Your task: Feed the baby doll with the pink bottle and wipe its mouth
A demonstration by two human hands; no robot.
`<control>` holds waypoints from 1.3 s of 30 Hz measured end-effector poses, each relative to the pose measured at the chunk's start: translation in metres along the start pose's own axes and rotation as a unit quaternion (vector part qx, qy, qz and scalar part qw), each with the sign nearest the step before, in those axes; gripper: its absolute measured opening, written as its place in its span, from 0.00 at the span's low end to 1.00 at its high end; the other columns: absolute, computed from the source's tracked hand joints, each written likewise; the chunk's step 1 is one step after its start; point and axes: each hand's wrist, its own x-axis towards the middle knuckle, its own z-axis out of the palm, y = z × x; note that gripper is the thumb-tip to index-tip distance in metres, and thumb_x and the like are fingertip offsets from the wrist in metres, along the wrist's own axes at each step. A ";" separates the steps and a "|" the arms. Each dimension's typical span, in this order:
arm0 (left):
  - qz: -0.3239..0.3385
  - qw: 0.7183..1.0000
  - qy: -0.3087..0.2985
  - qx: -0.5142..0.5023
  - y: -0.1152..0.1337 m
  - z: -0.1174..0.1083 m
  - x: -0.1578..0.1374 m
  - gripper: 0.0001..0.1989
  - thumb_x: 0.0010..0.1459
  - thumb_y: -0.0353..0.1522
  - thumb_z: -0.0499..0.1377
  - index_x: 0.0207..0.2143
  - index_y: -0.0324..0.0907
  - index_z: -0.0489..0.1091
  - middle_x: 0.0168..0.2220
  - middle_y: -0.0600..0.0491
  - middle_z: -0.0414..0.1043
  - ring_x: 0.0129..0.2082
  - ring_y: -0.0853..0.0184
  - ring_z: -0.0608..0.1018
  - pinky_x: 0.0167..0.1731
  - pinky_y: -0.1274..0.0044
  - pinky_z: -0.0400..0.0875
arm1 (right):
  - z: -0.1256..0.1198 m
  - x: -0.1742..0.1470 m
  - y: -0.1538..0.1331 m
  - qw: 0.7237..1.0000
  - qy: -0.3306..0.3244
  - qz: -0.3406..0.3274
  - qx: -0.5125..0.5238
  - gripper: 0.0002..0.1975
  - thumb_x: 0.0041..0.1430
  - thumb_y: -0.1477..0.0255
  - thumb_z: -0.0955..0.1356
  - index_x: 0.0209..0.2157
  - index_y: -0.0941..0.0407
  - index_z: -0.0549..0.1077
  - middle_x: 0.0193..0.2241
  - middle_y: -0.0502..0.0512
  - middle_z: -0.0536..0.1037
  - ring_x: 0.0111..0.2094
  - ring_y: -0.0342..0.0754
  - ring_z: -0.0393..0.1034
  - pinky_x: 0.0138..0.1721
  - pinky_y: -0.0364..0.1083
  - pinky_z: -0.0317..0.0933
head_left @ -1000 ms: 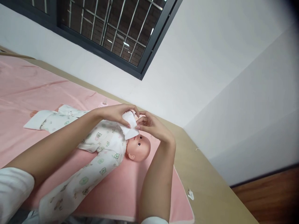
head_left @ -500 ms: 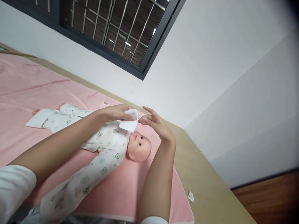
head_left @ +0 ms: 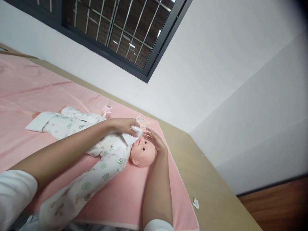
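Note:
A baby doll [head_left: 143, 155] in a white patterned outfit [head_left: 106, 149] lies face up with its head toward the right. My left hand [head_left: 126, 125] pinches a folded white wipe or cloth [head_left: 131, 138] over the doll's neck and chin; I cannot tell which it is. The wipe's lower edge hangs beside the mouth. My right hand [head_left: 156, 140] curves around the far side of the doll's head, fingers apart and nothing visible in them. Whether that palm touches the head is hidden.
A pink sheet [head_left: 120, 205] covers much of the wooden tabletop [head_left: 207, 179]. Beyond the doll stand a pink baby bottle [head_left: 107, 109] and a clear plastic packet [head_left: 143, 121]. A small white item [head_left: 195, 203] lies at right. The wall and barred window [head_left: 115, 29] rise behind.
Both hands have lowered toward the doll's head. The wipe has moved down to its chin, and my right hand has come beside the head. Bottle and packet now show more.

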 end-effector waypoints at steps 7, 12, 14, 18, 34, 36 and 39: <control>0.000 0.999 0.017 0.029 0.003 0.007 0.002 0.09 0.47 0.32 0.62 0.32 0.38 0.73 0.30 0.55 0.74 0.32 0.67 0.74 0.30 0.81 0.61 | -0.010 0.002 0.031 0.997 0.033 0.047 0.060 0.25 0.49 0.59 0.72 0.48 0.53 0.71 0.47 0.58 0.77 0.50 0.54 0.71 0.53 0.53 0.63; -0.002 0.998 0.029 0.056 0.007 0.013 0.004 0.08 0.46 0.30 0.64 0.32 0.39 0.77 0.32 0.54 0.77 0.33 0.67 0.75 0.32 0.81 0.62 | -0.011 0.004 0.033 0.996 0.045 0.035 0.071 0.25 0.51 0.60 0.72 0.50 0.55 0.70 0.49 0.60 0.76 0.53 0.55 0.69 0.56 0.54 0.60; -0.003 0.997 0.032 0.067 0.009 0.014 0.004 0.08 0.46 0.29 0.64 0.32 0.40 0.78 0.31 0.54 0.78 0.33 0.67 0.76 0.32 0.81 0.62 | -0.012 0.006 0.035 0.996 0.042 0.033 0.073 0.25 0.51 0.61 0.71 0.49 0.55 0.70 0.48 0.59 0.76 0.53 0.55 0.68 0.57 0.54 0.59; -0.006 0.996 0.040 0.085 0.014 0.016 0.003 0.09 0.45 0.25 0.64 0.31 0.41 0.79 0.32 0.55 0.79 0.33 0.68 0.76 0.32 0.82 0.63 | -0.013 0.008 0.037 0.996 0.045 0.034 0.073 0.23 0.51 0.62 0.71 0.48 0.54 0.71 0.48 0.58 0.77 0.54 0.55 0.68 0.58 0.55 0.58; -0.017 0.988 0.066 0.141 0.019 0.015 0.001 0.08 0.45 0.24 0.65 0.30 0.42 0.79 0.31 0.56 0.78 0.33 0.68 0.76 0.31 0.82 0.62 | -0.016 0.015 0.042 0.994 0.056 0.028 0.087 0.19 0.53 0.64 0.70 0.46 0.54 0.72 0.45 0.58 0.78 0.52 0.54 0.70 0.58 0.55 0.58; -0.017 0.988 0.067 0.142 0.018 0.015 0.002 0.07 0.45 0.25 0.66 0.29 0.42 0.79 0.31 0.56 0.78 0.34 0.68 0.76 0.32 0.82 0.62 | -0.016 0.016 0.042 0.994 0.060 0.028 0.086 0.19 0.53 0.64 0.70 0.46 0.54 0.72 0.45 0.58 0.78 0.51 0.54 0.70 0.58 0.55 0.58; -0.016 0.987 0.074 0.142 0.016 0.015 0.003 0.07 0.44 0.25 0.66 0.29 0.43 0.78 0.31 0.56 0.78 0.34 0.68 0.76 0.31 0.82 0.62 | -0.015 0.015 0.042 0.994 0.062 0.027 0.080 0.19 0.52 0.63 0.70 0.46 0.54 0.72 0.45 0.58 0.78 0.51 0.54 0.71 0.58 0.56 0.58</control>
